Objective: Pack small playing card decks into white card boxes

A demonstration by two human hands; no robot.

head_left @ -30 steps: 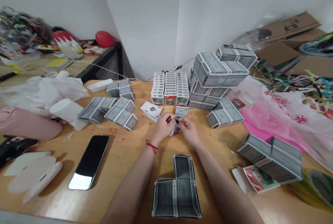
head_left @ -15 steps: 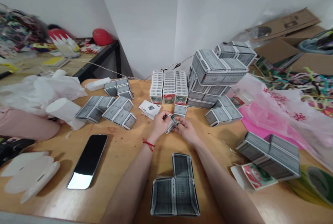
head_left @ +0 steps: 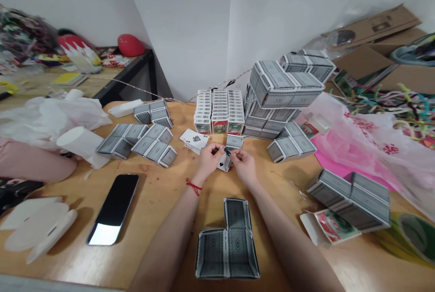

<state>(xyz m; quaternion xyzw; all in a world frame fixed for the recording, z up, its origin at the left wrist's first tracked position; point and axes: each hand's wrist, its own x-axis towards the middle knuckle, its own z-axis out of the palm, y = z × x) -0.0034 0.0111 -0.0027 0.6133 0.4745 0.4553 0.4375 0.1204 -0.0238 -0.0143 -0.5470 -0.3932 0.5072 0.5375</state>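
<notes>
My left hand and my right hand meet over the middle of the table, both pinching a playing card. Its white face with a black spade shows below the fingertips; the fingers hide its upper part. Face-up playing cards lie just left of my left hand. Beyond my fingers sits a small stack of grey-backed cards. Between my forearms stands an L-shaped structure of folded grey-backed cards, its hollow side facing up.
Rows of card boxes stand at the back, beside a tall stack of card blocks. More card blocks sit left, another right by an opened card box. A phone and a tissue roll lie left.
The card between my hands has turned so that its spade face shows, where its grey back was seen before. My fingers have shifted slightly upward; the surrounding things stay put.
</notes>
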